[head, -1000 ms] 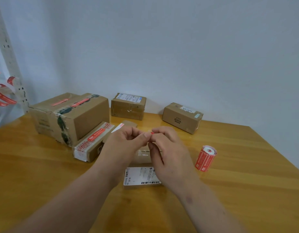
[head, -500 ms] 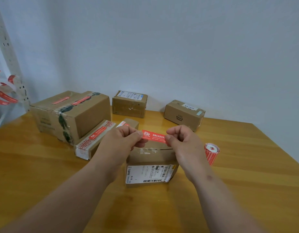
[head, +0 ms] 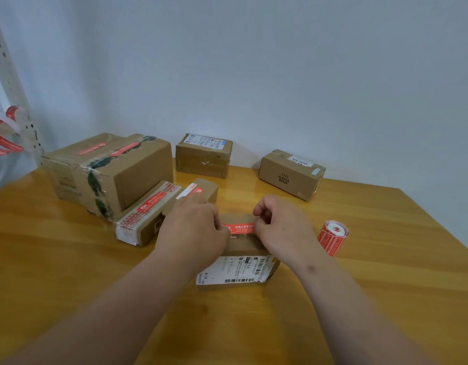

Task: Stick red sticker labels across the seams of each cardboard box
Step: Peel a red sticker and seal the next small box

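Left hand & right hand each pinching an end of red sticker, over small cardboard box

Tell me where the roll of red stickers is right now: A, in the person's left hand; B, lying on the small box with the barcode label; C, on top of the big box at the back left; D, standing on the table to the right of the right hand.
D: the roll of red stickers stands alone on the table, right of the right hand, touching neither hand.
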A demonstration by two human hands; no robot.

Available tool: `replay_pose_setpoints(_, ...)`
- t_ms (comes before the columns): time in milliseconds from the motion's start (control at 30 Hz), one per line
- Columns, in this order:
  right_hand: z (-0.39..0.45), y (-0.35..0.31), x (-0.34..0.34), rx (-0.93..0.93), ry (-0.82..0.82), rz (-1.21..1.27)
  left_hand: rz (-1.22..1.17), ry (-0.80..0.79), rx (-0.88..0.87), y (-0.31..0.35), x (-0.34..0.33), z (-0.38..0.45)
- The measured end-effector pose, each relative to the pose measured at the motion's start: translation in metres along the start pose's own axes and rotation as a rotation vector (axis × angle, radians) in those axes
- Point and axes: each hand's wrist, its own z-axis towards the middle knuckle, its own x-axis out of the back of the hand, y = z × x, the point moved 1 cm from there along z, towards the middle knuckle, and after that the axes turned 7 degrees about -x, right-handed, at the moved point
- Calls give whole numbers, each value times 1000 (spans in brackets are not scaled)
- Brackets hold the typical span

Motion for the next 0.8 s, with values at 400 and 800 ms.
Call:
replay_pose_setpoints(400,1,4,-8,146,61,-135,96,-9,-60,6,-4,5)
replay_pose_setpoints(800,5,18,-13,17,60,-78,-95,6,85,-14,-11,12)
